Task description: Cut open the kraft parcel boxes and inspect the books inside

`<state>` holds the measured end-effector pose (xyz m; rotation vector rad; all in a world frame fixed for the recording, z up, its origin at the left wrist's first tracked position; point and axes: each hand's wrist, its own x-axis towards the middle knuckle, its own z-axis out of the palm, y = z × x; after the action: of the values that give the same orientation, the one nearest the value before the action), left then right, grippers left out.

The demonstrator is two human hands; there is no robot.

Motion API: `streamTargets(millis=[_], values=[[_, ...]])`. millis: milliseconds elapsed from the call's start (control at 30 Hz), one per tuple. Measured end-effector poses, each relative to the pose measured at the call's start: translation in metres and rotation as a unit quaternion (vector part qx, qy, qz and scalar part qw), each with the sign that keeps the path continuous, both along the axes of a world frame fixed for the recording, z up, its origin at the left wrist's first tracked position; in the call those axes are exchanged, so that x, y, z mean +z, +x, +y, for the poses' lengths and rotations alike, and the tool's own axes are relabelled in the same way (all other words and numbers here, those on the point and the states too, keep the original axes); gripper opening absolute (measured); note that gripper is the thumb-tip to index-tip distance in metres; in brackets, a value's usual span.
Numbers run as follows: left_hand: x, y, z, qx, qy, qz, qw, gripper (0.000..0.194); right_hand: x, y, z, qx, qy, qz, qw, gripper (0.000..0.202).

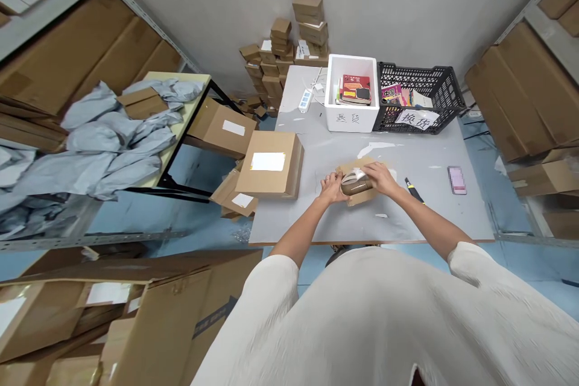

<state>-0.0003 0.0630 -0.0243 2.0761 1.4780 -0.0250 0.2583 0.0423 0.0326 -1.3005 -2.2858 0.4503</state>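
Observation:
On the grey table (312,217), a small opened cardboard package (362,197) lies in front of me. Within it shows a brown rounded item (357,187) with pale, band-like parts along its top; its exact kind is unclear. My left hand (333,187) grips the item's left end, fingers curled. From the right, my right hand (380,178) reaches over with bent fingers closed at the item's upper right, beside some white material. A utility knife (414,190) with a yellow and black handle rests right of my right hand.
A closed carton (266,163) with a white label stands at the table's left. Behind are a white foam box (353,119) and a black crate (418,123), both holding books. A phone (456,180) lies right; a power strip (306,101) sits back left. Grey parcels (122,139) cover a side table.

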Motion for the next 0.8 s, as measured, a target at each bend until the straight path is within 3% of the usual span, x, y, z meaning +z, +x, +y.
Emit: streamTargets(millis=[133, 267, 367, 467, 667, 733, 800], values=[[0.005, 0.001, 0.003, -0.018, 0.001, 0.014, 1.000, 0.137, 0.010, 0.026, 0.004, -0.103, 0.016, 0.145, 0.984, 0.039], [0.007, -0.007, 0.011, -0.006, 0.005, 0.034, 0.999, 0.134, 0.011, 0.051, 0.012, -0.222, 0.026, 0.276, 0.935, 0.036], [0.008, -0.016, 0.019, 0.018, 0.014, 0.048, 0.999, 0.131, 0.002, 0.070, 0.016, -0.283, 0.014, 0.337, 0.898, 0.039], [0.009, -0.020, 0.026, 0.025, 0.019, 0.059, 0.998, 0.131, -0.017, 0.089, 0.014, -0.355, -0.006, 0.399, 0.845, 0.043], [0.007, -0.014, 0.031, 0.076, 0.009, 0.092, 0.993, 0.128, -0.071, 0.114, -0.010, -0.484, -0.079, 0.518, 0.700, 0.038], [0.006, -0.013, 0.031, 0.084, 0.006, 0.092, 0.992, 0.128, -0.089, 0.114, -0.022, -0.527, -0.100, 0.518, 0.667, 0.036], [0.004, -0.012, 0.030, 0.087, 0.009, 0.085, 0.993, 0.126, -0.106, 0.109, -0.036, -0.558, -0.120, 0.492, 0.658, 0.034]])
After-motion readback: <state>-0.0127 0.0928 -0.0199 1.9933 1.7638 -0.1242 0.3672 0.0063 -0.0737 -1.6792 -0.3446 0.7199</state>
